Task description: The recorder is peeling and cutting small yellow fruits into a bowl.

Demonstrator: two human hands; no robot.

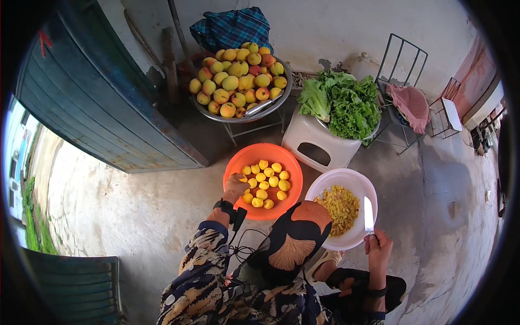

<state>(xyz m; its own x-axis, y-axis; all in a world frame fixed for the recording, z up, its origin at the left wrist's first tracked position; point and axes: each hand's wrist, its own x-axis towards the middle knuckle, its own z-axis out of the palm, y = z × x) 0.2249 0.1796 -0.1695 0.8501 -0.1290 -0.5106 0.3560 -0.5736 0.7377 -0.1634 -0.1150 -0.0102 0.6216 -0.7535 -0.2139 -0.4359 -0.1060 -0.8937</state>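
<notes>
My left hand [237,187] is over the left rim of an orange plastic basin [292,191], its fingers curled by the yellow peeled fruits. A bit of yellow shows at the fingertips, but whether they grip a fruit is unclear. Several peeled fruits [269,172] lie spread on the basin's bottom. In my right hand [379,245] is the handle of a knife [368,213], its bright blade pointing up over the right side of a pale plastic basin [341,175]. Yellowish peelings or cut pieces [339,207] are heaped inside that basin.
Behind, a metal basin [290,87] holds peach-like fruits [239,69] and a metal-handled utensil [264,106]. Leafy greens [345,103] sit on a white plastic stool [292,134]. A metal door [109,101] stands left; a folding chair [400,81] bearing a pink cloth [410,105] stands right.
</notes>
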